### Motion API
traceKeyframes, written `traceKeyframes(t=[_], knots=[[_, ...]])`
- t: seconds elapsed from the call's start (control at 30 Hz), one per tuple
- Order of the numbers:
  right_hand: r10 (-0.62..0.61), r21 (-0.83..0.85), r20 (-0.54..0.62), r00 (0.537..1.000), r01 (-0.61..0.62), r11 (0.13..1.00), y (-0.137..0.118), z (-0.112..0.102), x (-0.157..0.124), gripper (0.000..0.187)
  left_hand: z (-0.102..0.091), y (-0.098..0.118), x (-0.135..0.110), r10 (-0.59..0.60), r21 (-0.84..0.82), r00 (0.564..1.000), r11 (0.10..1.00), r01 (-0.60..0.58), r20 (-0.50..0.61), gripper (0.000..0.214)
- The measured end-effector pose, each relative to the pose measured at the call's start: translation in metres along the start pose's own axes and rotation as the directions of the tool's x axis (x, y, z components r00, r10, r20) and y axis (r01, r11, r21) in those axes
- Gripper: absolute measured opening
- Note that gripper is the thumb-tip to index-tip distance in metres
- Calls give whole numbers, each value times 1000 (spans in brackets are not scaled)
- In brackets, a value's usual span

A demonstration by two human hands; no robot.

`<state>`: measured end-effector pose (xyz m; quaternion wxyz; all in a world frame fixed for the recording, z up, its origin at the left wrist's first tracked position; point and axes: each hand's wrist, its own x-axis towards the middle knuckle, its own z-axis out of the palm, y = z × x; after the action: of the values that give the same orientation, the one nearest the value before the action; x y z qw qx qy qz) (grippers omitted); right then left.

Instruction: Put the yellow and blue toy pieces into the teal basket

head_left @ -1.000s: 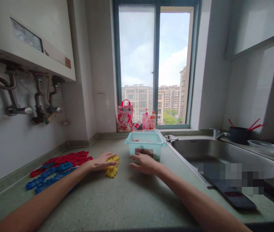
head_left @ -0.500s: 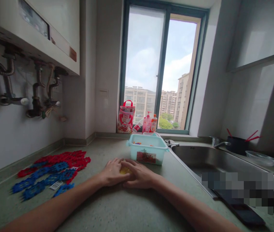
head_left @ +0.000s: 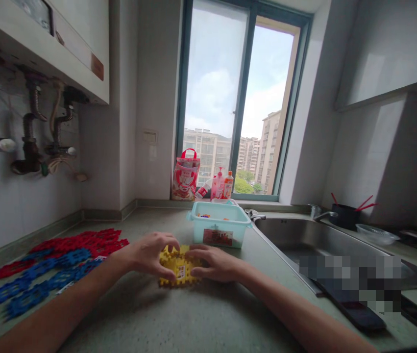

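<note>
Several yellow interlocking toy blocks (head_left: 173,258) with notched edges lie together on the counter in front of me. One carries a small white window insert (head_left: 181,272). My left hand (head_left: 149,256) curls round the left side of the yellow blocks, with its thumb low and its fingers above. From the right, my right hand (head_left: 213,264) grips their other side, and its fingers cover part of them. Left of my hands are blue notched blocks (head_left: 39,269) and red notched blocks (head_left: 83,243), spread flat. My left forearm hides some of the blue ones.
Behind my hands stands a light blue plastic tub (head_left: 208,224) with a few coloured pieces inside. A steel sink (head_left: 285,235) is set into the counter at the right. Near its front edge lies a dark phone-like object (head_left: 362,314), partly pixelated. Bottles (head_left: 218,185) stand by the window.
My hands have moved apart, uncovering the yellow blocks that they mostly hid before. The view has shifted slightly to the right.
</note>
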<state>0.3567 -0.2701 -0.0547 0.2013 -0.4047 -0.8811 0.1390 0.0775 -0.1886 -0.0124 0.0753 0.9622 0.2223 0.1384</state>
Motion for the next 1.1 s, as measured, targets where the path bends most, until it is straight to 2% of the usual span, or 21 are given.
traceKeyframes(t=[0.1, 0.2, 0.3, 0.47, 0.6, 0.77, 0.93, 1.1], knots=[[-18, -9, -25, 1000, 18, 1000, 2, -1, 1, 58, 4, -3, -1, -29, -62, 995, 997, 35, 99, 52], [-11, -30, -61, 998, 9, 999, 1, -1, 1, 53, 10, -3, -1, -62, -124, 989, 989, 78, 132, 54], [34, -84, -104, 994, -43, 996, 3, -1, 0, 55, 11, -2, 0, -46, -85, 994, 995, 54, 95, 54], [19, -96, -155, 988, -34, 995, 9, 2, 1, 42, 11, 2, 2, 29, 44, 999, 999, -30, 24, 45], [63, -89, -184, 981, -81, 993, 11, 5, 3, 35, 12, 6, 3, 51, 25, 999, 998, -50, -5, 45], [109, -101, -209, 972, -132, 986, 14, 7, 4, 28, 12, 13, 1, 116, -4, 993, 993, -116, 15, 30], [119, -101, -230, 966, -145, 984, 16, 7, 4, 25, 11, 16, -1, 138, -59, 990, 989, -135, 39, 40], [155, -92, -214, 964, -178, 980, 13, 7, 4, 27, 15, 15, 1, 133, 26, 991, 991, -134, 4, 47]])
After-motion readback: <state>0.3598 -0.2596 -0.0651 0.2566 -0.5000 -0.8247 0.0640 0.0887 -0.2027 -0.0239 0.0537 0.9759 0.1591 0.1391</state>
